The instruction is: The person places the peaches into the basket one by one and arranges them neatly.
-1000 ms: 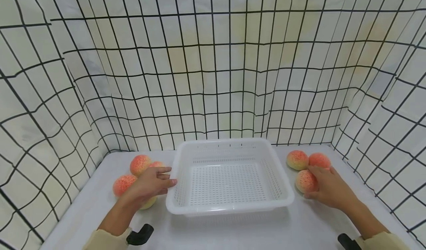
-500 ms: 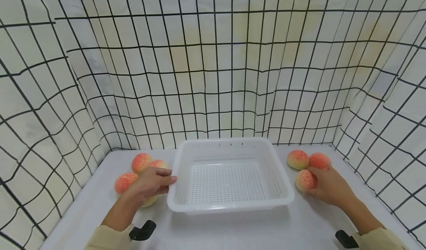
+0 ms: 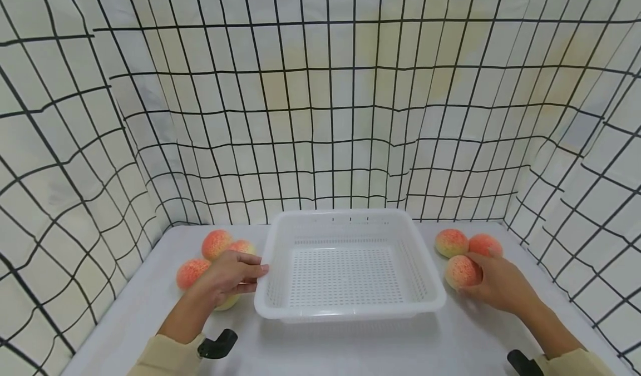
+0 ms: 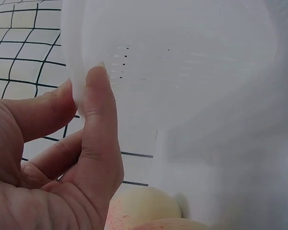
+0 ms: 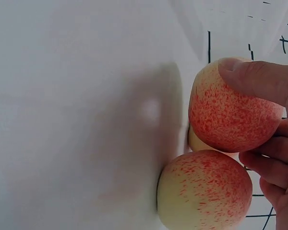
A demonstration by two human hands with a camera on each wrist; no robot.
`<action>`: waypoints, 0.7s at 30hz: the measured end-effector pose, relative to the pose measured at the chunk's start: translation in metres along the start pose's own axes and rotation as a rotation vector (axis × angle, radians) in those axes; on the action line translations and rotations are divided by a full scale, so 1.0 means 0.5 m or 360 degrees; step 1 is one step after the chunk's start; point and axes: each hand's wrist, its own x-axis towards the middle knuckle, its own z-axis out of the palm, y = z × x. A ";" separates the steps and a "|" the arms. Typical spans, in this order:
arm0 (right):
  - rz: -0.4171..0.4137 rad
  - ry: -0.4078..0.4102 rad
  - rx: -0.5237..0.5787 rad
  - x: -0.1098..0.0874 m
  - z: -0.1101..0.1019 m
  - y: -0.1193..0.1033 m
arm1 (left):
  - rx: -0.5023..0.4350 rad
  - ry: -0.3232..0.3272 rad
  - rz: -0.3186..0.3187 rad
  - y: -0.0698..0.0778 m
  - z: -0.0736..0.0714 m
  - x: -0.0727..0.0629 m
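Note:
A white plastic basket [image 3: 350, 312] with a slotted floor sits mid-table. At its left side my left hand [image 3: 231, 276] pinches the rim between thumb and fingers, as the left wrist view shows with the basket wall [image 4: 182, 86]. To the right of the basket, my right hand [image 3: 498, 284] grips a red-and-yellow peach [image 3: 462, 272], thumb on one side and fingers on the other. In the right wrist view this held peach [image 5: 235, 110] overlaps a second one behind it, and another peach [image 5: 206, 191] lies beside it, close to my fingertips.
Several peaches [image 3: 217, 244] cluster on the left behind my left hand, partly hidden by it. Two more, a yellowish peach [image 3: 451, 243] and a redder peach [image 3: 486, 245], lie at the back right. Black wire grid panels [image 3: 325, 142] enclose the white tabletop [image 3: 345, 348].
The fingers of my right hand have drawn in around the near peach. My left fingers have settled closer on the basket rim. The head view has shifted slightly.

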 end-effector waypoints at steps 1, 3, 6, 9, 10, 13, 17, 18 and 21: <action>0.0001 0.0000 0.0000 0.000 -0.002 -0.001 | 0.0002 0.0003 0.0001 0.000 0.000 0.000; 0.0005 0.0004 -0.0004 0.000 -0.005 -0.002 | 0.0005 0.0005 0.0009 -0.001 0.000 0.001; 0.0003 0.0007 -0.0002 0.000 -0.010 -0.003 | 0.0007 0.0008 0.0017 -0.002 0.000 0.002; 0.0013 -0.0002 0.0009 0.002 -0.014 -0.006 | -0.0002 -0.0001 0.0022 -0.003 -0.002 0.002; 0.0017 -0.0012 0.0018 0.002 -0.016 -0.008 | -0.0006 -0.0006 0.0025 -0.002 -0.002 0.002; 0.0033 -0.0025 0.0036 0.004 -0.022 -0.012 | -0.0022 -0.0023 0.0030 -0.003 -0.003 0.002; 0.0029 -0.0008 0.0061 0.006 -0.028 -0.015 | -0.0044 -0.0017 0.0022 -0.003 -0.002 0.001; 0.0022 0.0003 0.0069 0.006 -0.030 -0.016 | -0.0046 -0.0021 0.0028 -0.004 -0.002 0.001; 0.0006 0.0043 0.0088 0.006 -0.031 -0.020 | -0.0051 -0.0014 0.0031 -0.005 -0.002 0.002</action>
